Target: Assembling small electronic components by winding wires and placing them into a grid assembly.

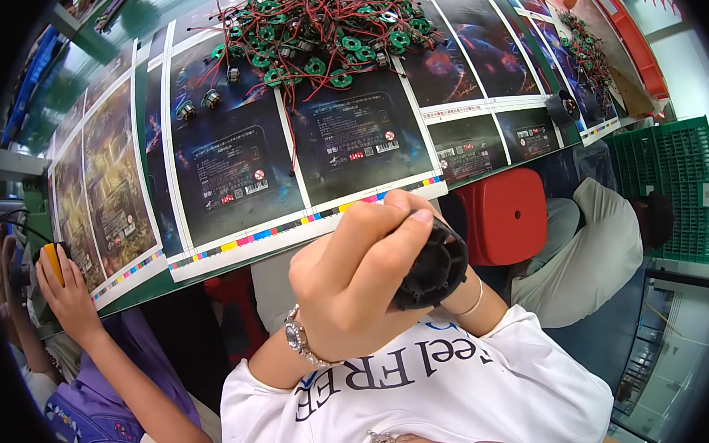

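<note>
Position of black round part: near centre, in front of white shirt, on the near side of the table edge. Shows a hollow end with notches and ribs. Left hand, with silver watch at the wrist: fingers curled tightly, thumb and forefinger closed together at the part's upper rim. Right hand, with thin bangle at the wrist: behind the part and mostly hidden; cannot tell how far closed.

On green table, beyond both hands: dark printed sheets, and on the far side a heap of green ring-shaped boards with red and black wires. Left of the heap, small metal motors. To the right, red stool just beside the table. Far left, co-worker's hand on yellow-and-black object.
</note>
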{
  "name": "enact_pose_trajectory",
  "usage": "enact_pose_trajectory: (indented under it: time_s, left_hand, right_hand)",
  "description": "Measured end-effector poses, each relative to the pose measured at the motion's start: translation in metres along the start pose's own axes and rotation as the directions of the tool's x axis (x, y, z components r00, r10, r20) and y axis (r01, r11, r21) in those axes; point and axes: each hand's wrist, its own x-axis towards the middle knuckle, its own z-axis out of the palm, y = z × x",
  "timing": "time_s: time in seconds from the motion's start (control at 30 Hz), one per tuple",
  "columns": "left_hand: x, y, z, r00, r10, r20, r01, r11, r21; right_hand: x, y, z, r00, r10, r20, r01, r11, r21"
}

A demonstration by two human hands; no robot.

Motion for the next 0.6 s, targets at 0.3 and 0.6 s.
enact_pose_trajectory:
  time_s: [0.3, 0.6]
  left_hand:
    - [0.003, 0.001, -0.027, 0.988, -0.138, 0.072, 0.133, 0.989, 0.065]
    - [-0.012, -0.021, -0.018, 0.964, -0.143, 0.225, 0.046, 0.92, 0.39]
  right_hand:
    - [-0.005, -0.051, 0.026, 0.784, -0.45, 0.427, 0.442, -0.077, -0.894]
    - [-0.015, -0.05, 0.041, 0.636, -0.217, 0.741, 0.317, -0.802, -0.507]
